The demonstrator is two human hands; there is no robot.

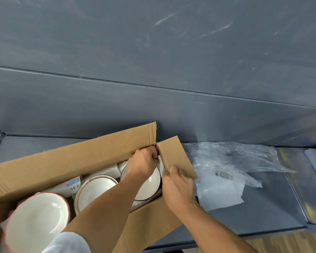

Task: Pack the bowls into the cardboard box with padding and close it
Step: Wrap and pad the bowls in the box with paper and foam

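Bowls (97,190) fill the cardboard box (71,157); at its right end, left hand (144,161) pinches white padding (161,163) in as cushioning, right hand (179,187) grips the end flap (177,157) clear.

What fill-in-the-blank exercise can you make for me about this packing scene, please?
1. The box shows ___ bowls.
2. The leftmost bowl has a ___ rim.
3. The clear plastic lies to the ___ of the box.
4. The top of the box is ___.
Missing words: three; pink; right; open.
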